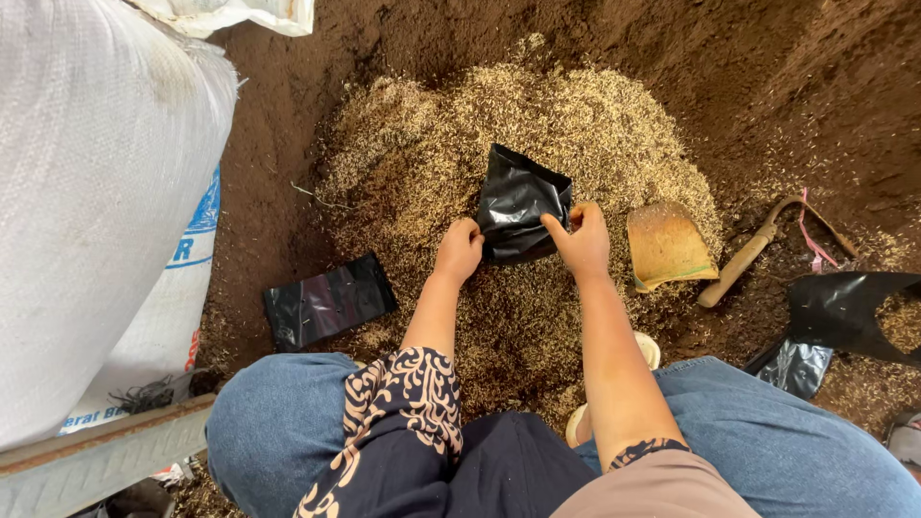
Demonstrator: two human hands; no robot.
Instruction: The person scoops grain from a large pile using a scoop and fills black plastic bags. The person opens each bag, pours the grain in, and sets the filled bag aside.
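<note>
A small black plastic bag (518, 197) stands over a pile of pale husks (460, 134) on brown soil. My left hand (459, 249) grips the bag's lower left edge. My right hand (580, 238) pinches its right edge with thumb and fingers. Both hands hold the bag's mouth toward me. A flat stack of black plastic bags (326, 302) lies on the ground to the left of my left arm.
A large white woven sack (96, 211) fills the left side. A worn yellow scoop blade (667, 245) and a wooden handle (753, 254) lie to the right. More black plastic (844, 307) lies at the far right. My knees in blue jeans (278, 422) are below.
</note>
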